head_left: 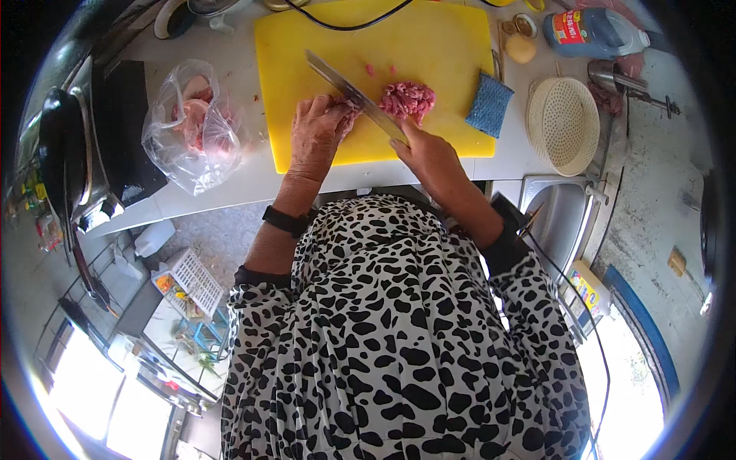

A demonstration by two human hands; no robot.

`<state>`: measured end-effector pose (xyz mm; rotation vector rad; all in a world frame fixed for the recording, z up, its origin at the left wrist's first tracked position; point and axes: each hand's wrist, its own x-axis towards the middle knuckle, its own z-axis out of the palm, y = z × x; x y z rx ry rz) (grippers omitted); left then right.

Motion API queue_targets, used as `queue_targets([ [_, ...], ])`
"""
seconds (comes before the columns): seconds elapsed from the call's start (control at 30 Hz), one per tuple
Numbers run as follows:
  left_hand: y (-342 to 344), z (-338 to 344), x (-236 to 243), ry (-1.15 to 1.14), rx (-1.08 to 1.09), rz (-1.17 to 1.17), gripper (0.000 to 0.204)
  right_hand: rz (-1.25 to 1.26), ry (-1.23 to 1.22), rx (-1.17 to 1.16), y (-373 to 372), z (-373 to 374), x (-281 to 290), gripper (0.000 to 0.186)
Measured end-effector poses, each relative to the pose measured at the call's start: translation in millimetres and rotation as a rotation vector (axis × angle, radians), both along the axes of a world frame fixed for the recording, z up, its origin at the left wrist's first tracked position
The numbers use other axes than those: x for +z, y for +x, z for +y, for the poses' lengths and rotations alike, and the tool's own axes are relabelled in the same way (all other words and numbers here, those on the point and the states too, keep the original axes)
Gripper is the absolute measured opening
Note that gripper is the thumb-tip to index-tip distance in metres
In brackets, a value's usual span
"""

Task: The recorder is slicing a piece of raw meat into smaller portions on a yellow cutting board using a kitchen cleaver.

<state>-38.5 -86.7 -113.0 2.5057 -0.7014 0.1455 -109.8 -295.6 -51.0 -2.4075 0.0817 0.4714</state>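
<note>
A yellow cutting board (pixel 307 38) lies on the counter in front of me. My right hand (pixel 422 151) is closed round the handle of a kitchen knife (pixel 349 90), whose blade slants up to the left across the board. Against the blade's left side is a piece of raw meat (pixel 349 121), held down by the curled fingers of my left hand (pixel 316 134). To the right of the blade sits a pile of cut raw meat (pixel 408 100), with small scraps above it.
A clear plastic bag (pixel 192 130) of raw meat lies left of the board. A blue scrubbing pad (pixel 489 104) rests on its right edge. Beyond are a cream woven basket (pixel 563 126), a bottle of dark liquid (pixel 590 33) and a metal sink (pixel 556 211). A black cable (pixel 349 27) crosses the board's far edge.
</note>
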Motion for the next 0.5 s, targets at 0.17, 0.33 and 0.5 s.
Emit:
queue_targets([
  [0.17, -5.2, 6.6, 5.1, -0.030, -0.007, 0.013, 0.026, 0.061, 0.015, -0.082, -18.7, -22.8, 16.4, 0.041],
  [0.33, -13.4, 12.0, 9.4, -0.087, 0.040, 0.090, 0.021, 0.006, 0.006, -0.079, -18.3, -20.6, 28.1, 0.042],
  [0.5, -3.6, 1.4, 7.3, -0.157, 0.126, 0.132, 0.018, -0.010, 0.027, 0.045, -25.0, -12.2, 26.1, 0.042],
])
